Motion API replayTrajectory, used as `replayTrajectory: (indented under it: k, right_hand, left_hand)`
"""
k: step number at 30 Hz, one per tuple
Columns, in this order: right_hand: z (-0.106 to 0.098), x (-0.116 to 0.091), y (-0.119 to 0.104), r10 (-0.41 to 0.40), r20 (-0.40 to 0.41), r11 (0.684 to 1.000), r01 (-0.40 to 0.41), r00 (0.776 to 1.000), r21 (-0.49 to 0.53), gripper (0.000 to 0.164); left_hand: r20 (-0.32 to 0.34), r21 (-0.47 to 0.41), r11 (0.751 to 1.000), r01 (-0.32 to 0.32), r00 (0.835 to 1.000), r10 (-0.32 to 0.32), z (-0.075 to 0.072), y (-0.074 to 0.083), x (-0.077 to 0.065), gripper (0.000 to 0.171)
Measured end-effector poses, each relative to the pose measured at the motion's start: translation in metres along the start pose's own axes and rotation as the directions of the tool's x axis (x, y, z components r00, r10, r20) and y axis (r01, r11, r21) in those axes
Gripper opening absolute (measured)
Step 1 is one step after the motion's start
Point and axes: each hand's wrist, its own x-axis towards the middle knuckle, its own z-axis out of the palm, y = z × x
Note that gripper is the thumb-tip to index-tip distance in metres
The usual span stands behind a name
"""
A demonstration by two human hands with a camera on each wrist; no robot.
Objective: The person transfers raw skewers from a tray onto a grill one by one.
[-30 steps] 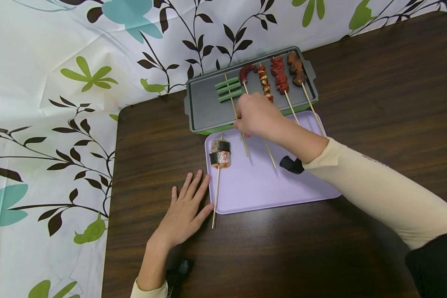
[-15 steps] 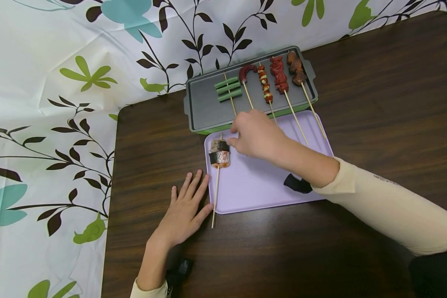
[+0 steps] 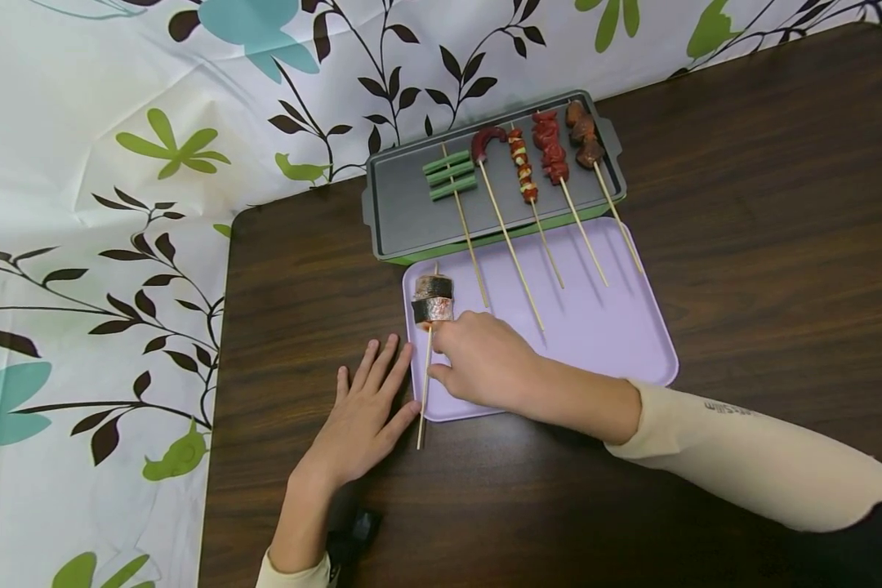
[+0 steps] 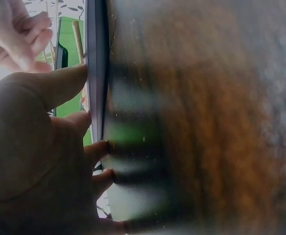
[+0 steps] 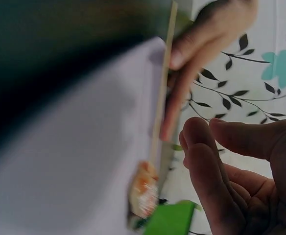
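Observation:
A skewer with two thick pieces wrapped in dark, silvery skin lies along the left side of the lilac tray, its stick reaching past the front edge. Over that stick, just below the pieces, hovers my right hand. In the right wrist view, thumb and bent fingers of the right hand stand close together, apart from the stick. My left hand lies flat on the table with fingers spread, thumb at the stick. The left wrist view shows the left fingertips against the tray's edge.
Behind the tray stands a grey-topped green grill. Several skewers rest on it, including green sticks, a curled red tentacle and dark meat; their sticks overhang the tray. A patterned cloth hangs behind the table.
My right hand has left the skewers at the grill and come down and left over the tray to the wrapped skewer's stick. The left hand has stayed put.

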Motion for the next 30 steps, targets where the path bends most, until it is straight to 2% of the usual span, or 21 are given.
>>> replayTrajectory:
  k: [6, 10, 13, 20, 23, 30]
  right_hand:
    - [0.023, 0.004, 0.008, 0.026, 0.030, 0.995, -0.029, 0.999, 0.100, 0.020]
    - [0.033, 0.009, 0.015, 0.064, 0.067, 0.974, -0.077, 0.996, 0.215, 0.018]
    - [0.038, 0.013, 0.018, 0.089, 0.122, 0.936, -0.124, 0.989, 0.328, 0.023]
    - [0.045, 0.018, 0.021, 0.134, 0.225, 0.805, -0.239, 0.965, 0.543, 0.026]
    - [0.048, 0.019, 0.020, 0.143, 0.237, 0.782, -0.256, 0.961, 0.568, 0.024]
    - [0.052, 0.018, 0.018, 0.169, 0.241, 0.764, -0.282, 0.956, 0.581, 0.021]
  left_hand:
    - [0.000, 0.001, 1.000, -0.002, 1.000, 0.002, 0.000, 0.000, 0.000, 0.070]
    - [-0.001, 0.001, 1.000, 0.000, 1.000, 0.000, 0.001, 0.000, -0.001, 0.070]
    - [0.004, 0.002, 1.000, 0.006, 1.000, -0.006, 0.001, 0.000, -0.001, 0.070]
    - [0.023, 0.007, 1.000, 0.023, 0.999, -0.023, -0.001, 0.001, 0.000, 0.069]
    - [0.023, 0.003, 1.000, 0.020, 1.000, -0.020, -0.001, 0.001, 0.000, 0.069]
    - [0.021, 0.000, 1.000, 0.018, 1.000, -0.018, -0.001, 0.001, 0.000, 0.069]
